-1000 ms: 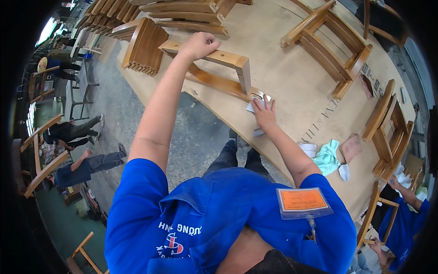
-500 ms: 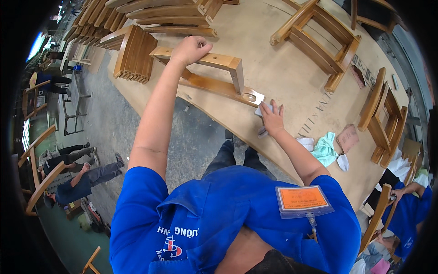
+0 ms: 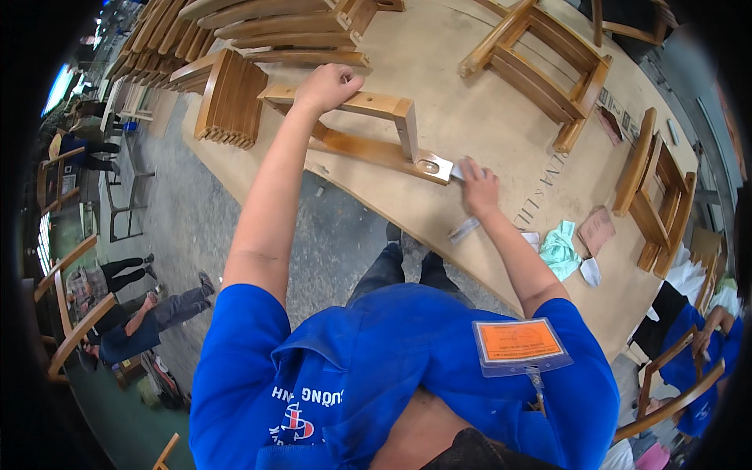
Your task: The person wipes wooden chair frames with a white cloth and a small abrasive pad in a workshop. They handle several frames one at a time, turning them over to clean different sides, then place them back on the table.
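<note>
A varnished brown wooden frame (image 3: 364, 143) stands near the table's edge, with an oval slot close to the right end of its lower bar. My left hand (image 3: 327, 88) is closed over the frame's upper bar, its fingers curled down the far side. Beside the slotted end, my right hand (image 3: 479, 186) presses a small pale pad (image 3: 457, 170) against the end of the lower bar. The fingers partly cover the pad, so its exact kind is unclear. A pale strip (image 3: 464, 229) lies on the table near my right wrist.
Stacked curved wooden parts (image 3: 231, 98) stand left of the frame. More wooden frames (image 3: 548, 66) rest across the table (image 3: 439, 86). To the right lie a mint-green cloth (image 3: 559, 251) and a brownish sheet (image 3: 598, 229). Another person (image 3: 697, 352) handles a wooden frame at lower right.
My right hand has shifted slightly right and turned, bringing the pad to the end of the lower bar. The pale strip now shows fully. My left hand keeps its place.
</note>
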Available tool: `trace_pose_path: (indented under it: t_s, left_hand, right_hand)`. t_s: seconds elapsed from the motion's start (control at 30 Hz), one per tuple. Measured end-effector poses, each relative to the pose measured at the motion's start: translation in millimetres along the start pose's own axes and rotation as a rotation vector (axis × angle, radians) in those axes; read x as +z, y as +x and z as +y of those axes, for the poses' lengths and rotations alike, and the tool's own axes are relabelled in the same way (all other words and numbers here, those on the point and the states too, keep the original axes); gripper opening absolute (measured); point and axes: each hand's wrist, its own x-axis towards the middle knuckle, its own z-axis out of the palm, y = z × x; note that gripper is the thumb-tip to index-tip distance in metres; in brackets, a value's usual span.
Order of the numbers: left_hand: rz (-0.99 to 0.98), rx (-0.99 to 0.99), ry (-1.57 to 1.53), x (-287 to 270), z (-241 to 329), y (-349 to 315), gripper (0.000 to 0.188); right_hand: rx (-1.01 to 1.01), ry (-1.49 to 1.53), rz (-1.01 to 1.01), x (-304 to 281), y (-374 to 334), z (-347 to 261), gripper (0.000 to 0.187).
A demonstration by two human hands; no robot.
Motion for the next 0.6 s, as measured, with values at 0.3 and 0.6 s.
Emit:
trace_pose_path:
  t_s: [0.3,0.6]
  left_hand:
    - [-0.047,0.085,-0.059,0.3,-7.0,-20.4,0.048]
    - [-0.197,0.484,0.196,-3.3,-26.6,-86.3,0.061]
  right_hand:
    - [0.225,-0.308,-0.013,8.8,-20.1,-5.5,0.058]
    - [-0.260,-0.213,-0.141,9.2,-108.7,30.1,0.072]
